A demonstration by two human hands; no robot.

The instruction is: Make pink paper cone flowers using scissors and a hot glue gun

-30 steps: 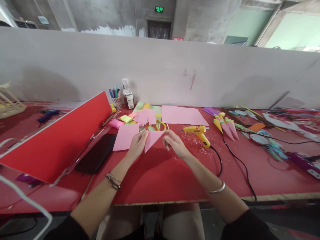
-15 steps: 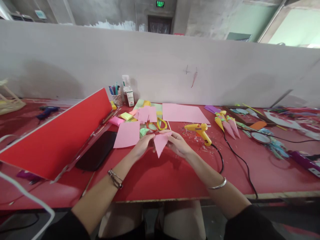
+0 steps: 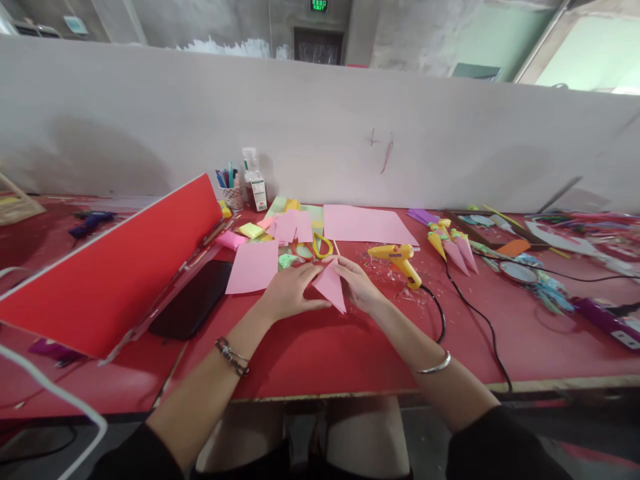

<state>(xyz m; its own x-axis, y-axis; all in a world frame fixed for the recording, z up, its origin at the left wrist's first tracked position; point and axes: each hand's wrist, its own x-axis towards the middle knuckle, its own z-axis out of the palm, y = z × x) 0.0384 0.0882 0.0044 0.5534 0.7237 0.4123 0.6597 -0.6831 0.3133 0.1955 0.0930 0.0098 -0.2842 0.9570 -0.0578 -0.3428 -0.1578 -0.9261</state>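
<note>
Between my hands is a folded piece of pink paper (image 3: 331, 283), narrowing to a point that aims down and slightly right. My left hand (image 3: 294, 291) grips its left side, fingers along the top and the thumb near the lower edge. My right hand (image 3: 357, 283) holds the upper right side with bent fingers, partly behind the paper. Just beyond lie scissors with yellow handles (image 3: 324, 246) and a green crumpled lump (image 3: 287, 261). A flat pink sheet (image 3: 253, 267) rests left of my left hand. The yellow glue gun (image 3: 397, 258) lies right of my right hand.
A red board (image 3: 120, 267) leans at the left beside a black flat case (image 3: 193, 300). Several pink and yellow paper cones (image 3: 455, 253) lie at the right. A black cable (image 3: 477, 313) runs to the table edge. A glass bottle (image 3: 255, 183) stands by the partition.
The folded pink paper has turned, its point swinging to the right. My left hand has shifted right, and its thumb now reaches lower along the paper.
</note>
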